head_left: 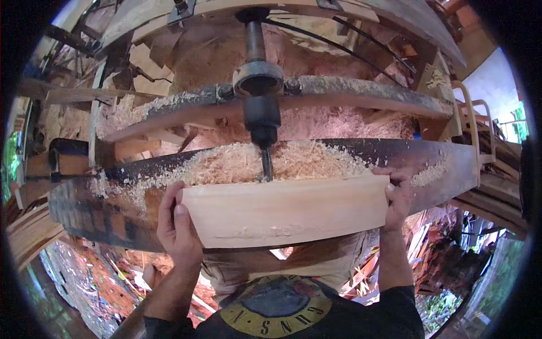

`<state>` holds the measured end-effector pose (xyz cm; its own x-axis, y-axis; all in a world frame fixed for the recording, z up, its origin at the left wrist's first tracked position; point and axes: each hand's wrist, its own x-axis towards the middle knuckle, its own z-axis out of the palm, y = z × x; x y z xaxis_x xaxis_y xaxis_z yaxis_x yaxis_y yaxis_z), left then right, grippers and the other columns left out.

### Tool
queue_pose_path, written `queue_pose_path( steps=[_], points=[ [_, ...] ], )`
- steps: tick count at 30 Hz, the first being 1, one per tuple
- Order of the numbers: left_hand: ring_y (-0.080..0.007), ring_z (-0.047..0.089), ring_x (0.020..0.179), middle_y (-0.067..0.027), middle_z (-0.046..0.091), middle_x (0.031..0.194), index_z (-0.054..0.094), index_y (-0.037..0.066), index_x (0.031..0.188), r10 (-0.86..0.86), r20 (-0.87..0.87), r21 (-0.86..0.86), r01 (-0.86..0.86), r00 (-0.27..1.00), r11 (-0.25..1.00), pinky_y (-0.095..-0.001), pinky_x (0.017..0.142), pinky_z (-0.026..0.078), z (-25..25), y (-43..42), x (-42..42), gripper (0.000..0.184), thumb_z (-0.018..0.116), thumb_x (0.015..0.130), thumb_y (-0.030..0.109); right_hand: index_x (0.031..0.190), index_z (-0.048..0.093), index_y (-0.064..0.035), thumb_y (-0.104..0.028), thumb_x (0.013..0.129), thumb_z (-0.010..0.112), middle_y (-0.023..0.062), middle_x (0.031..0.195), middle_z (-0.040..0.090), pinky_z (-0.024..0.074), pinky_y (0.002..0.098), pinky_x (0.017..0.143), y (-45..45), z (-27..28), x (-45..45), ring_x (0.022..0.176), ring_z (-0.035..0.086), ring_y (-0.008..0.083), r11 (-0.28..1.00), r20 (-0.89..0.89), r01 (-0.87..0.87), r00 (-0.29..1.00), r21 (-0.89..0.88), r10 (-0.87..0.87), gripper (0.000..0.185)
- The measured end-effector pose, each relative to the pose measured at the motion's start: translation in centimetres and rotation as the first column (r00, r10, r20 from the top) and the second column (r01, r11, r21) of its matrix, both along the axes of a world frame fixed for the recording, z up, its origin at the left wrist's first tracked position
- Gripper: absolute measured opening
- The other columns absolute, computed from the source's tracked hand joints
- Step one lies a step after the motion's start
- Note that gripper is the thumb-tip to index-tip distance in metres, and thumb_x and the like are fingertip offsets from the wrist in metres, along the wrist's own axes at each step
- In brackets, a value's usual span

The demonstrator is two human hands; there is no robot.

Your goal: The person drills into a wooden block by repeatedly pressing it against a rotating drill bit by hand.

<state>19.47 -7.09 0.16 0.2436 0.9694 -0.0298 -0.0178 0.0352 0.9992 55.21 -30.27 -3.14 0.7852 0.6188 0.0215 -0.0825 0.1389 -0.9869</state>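
Note:
A pale wooden board [288, 209] lies on the dark worktable [113, 217] in front of me, its far edge against a drill bit [266, 165]. My left hand [179, 223] grips the board's left end, the thumb on the near side and fingers around the corner. At the right end, my right hand [397, 198] holds the board with its fingers bent over the far corner. The bit hangs from a black chuck [262, 118] above the table. A heap of wood shavings [226, 164] covers the surface behind the board and partly hides the bit's tip.
A horizontal beam [361, 93] crosses behind the chuck, dusted with shavings. Stacked planks [497, 192] stand at the right, and more planks [36, 231] at the left. Wood scraps litter the ground below. A metal frame [471, 118] rises beside the table's right end.

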Motion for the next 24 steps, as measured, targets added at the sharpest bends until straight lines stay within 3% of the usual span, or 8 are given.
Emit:
queue_pose_path(
  steps=[3,6,8,11,17,18,21,24],
  points=[
    [-0.0208,0.057,0.128,-0.014,0.063,0.137,0.059,-0.005,0.138,0.044,-0.188,0.132,-0.019,0.981,0.991,-0.0342,0.112,0.042,-1.4,0.3,-1.5,0.036,0.046,0.108,0.008,0.114,0.05,-0.0018,-0.004,0.086,0.055,0.0193,0.118,0.064,0.0476,0.0446,0.105,1.0,1.4,-1.1,0.112,0.061,0.027,0.998,-0.033,0.052,0.998,-0.034,-0.053,0.028],
    [-0.02,0.058,0.126,-0.0134,0.065,0.135,0.06,-0.005,0.137,0.047,-0.265,0.148,-0.007,0.963,0.989,-0.0339,0.111,0.043,-2.4,4.2,-6.1,0.035,0.048,0.108,0.009,0.114,0.05,-0.0024,-0.001,0.086,0.054,0.0178,0.117,0.064,0.0475,0.0429,0.104,3.4,0.8,-5.0,0.111,0.06,0.0257,0.998,0.013,-0.063,0.998,0.004,0.063,0.028],
    [-0.0204,0.059,0.126,-0.0134,0.065,0.134,0.061,-0.005,0.136,0.053,-0.246,0.135,-0.02,0.968,0.991,-0.0345,0.111,0.043,-1.9,6.8,-9.5,0.035,0.049,0.107,0.01,0.116,0.049,-0.0032,0.0,0.088,0.055,0.0167,0.119,0.063,0.0473,0.0415,0.104,5.9,-0.2,-8.5,0.112,0.059,0.0245,0.998,-0.018,-0.057,0.998,0.04,0.058,0.029],
    [-0.0214,0.059,0.125,-0.0138,0.065,0.135,0.061,-0.005,0.137,0.028,-0.24,0.149,0.009,0.97,0.989,-0.0364,0.111,0.044,-1.3,7.2,-11.5,0.036,0.05,0.106,0.008,0.117,0.048,-0.0039,0.0,0.089,0.055,0.0166,0.122,0.062,0.0469,0.04,0.104,7.3,0.6,-10.6,0.113,0.058,0.0232,0.991,-0.203,-0.035,0.977,0.128,0.061,0.029],
    [-0.0219,0.058,0.129,-0.0152,0.061,0.141,0.057,-0.006,0.142,0.041,-0.076,0.029,-0.038,0.996,0.999,-0.036,0.113,0.043,-3.1,2.7,-12.1,0.038,0.054,0.106,0.008,0.12,0.046,-0.0041,0.0,0.094,0.054,0.0168,0.125,0.061,0.0475,0.0394,0.104,1.9,1.5,-10.8,0.115,0.058,0.0219,0.999,-0.13,-0.047,0.99,0.023,0.049,0.027],
    [-0.0233,0.059,0.128,-0.0158,0.062,0.141,0.057,-0.007,0.141,0.041,-0.112,0.048,-0.036,0.993,0.998,-0.0356,0.111,0.045,-2.5,1.7,-11.8,0.039,0.055,0.106,0.009,0.121,0.047,-0.0038,0.0,0.095,0.053,0.0167,0.126,0.061,0.0478,0.0392,0.104,1.0,1.9,-11.1,0.115,0.058,0.0217,0.999,-0.137,-0.033,0.99,0.004,0.033,0.027],
    [-0.0227,0.057,0.131,-0.0158,0.059,0.145,0.057,-0.005,0.141,0.025,0.029,0.026,-0.026,0.999,0.999,-0.0347,0.114,0.043,-2.5,0.4,-11.9,0.037,0.053,0.106,0.005,0.125,0.049,-0.0021,-0.002,0.096,0.054,0.0153,0.125,0.062,0.0492,0.0368,0.102,0.0,2.4,-12.2,0.114,0.059,0.0197,0.997,-0.139,0.057,0.989,0.043,-0.05,0.029],
    [-0.0263,0.051,0.139,-0.0189,0.052,0.152,0.056,-0.006,0.14,-0.001,-0.138,0.17,0.024,0.99,0.985,-0.0376,0.115,0.043,-3.5,0.7,-12.9,0.038,0.055,0.104,0.005,0.126,0.052,0.0004,-0.004,0.096,0.056,0.0133,0.124,0.064,0.0502,0.0341,0.099,-0.5,3.1,-12.6,0.11,0.061,0.0172,0.994,-0.178,0.087,0.979,-0.061,-0.097,0.031]
  ],
)
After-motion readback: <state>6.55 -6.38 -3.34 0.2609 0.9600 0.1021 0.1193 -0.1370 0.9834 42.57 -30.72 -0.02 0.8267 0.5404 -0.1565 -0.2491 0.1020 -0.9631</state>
